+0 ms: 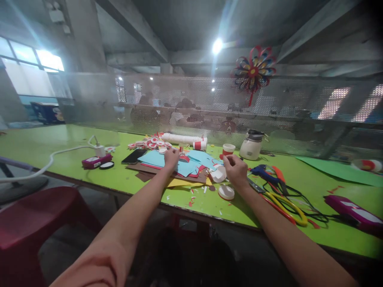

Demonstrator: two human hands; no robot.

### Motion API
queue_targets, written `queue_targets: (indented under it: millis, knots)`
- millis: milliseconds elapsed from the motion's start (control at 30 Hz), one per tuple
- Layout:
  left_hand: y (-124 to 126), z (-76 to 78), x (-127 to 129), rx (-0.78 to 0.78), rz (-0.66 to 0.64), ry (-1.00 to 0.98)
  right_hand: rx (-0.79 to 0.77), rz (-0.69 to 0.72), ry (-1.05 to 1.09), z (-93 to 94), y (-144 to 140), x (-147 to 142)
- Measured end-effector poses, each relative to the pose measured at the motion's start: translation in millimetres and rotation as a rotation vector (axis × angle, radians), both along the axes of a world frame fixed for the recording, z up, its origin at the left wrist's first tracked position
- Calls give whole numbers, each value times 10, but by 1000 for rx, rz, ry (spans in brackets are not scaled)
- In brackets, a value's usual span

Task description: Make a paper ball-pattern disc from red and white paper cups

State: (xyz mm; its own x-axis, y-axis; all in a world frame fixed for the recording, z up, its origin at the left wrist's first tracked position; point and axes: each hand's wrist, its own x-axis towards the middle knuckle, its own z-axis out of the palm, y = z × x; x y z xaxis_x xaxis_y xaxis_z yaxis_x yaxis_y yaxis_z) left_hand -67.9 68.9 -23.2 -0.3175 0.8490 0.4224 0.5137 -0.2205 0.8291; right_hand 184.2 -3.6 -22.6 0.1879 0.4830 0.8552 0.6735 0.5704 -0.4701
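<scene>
Curling over blue paper is the left hand, right hand beside it; grasps unclear; brushing could scatter scraps.

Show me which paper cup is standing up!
The cup just left of the cream jug, its opening facing up; the others lie on their sides.

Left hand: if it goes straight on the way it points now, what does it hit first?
Probably the small red-and-white piece right by the left hand, if not already held; past it, the long white roll. Depth is unclear here.
</scene>
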Motion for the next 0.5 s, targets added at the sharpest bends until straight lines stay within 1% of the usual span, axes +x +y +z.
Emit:
queue_targets:
  millis: [133, 267, 400, 500]
  knots:
    - [-39, -47, 119, -32, -127, 141, 3, -1, 4, 6, -15, -11]
    - [-43, -107, 197, -71, -236, 239, -11, 10, -6, -2, -27, -32]
    - [-45, -132, 225, -94, -294, 275, -24, 3, -6, -10, -20, -34]
    - [-48, -110, 224, -90, -297, 255, -30, -10, -11, -17, -2, -24]
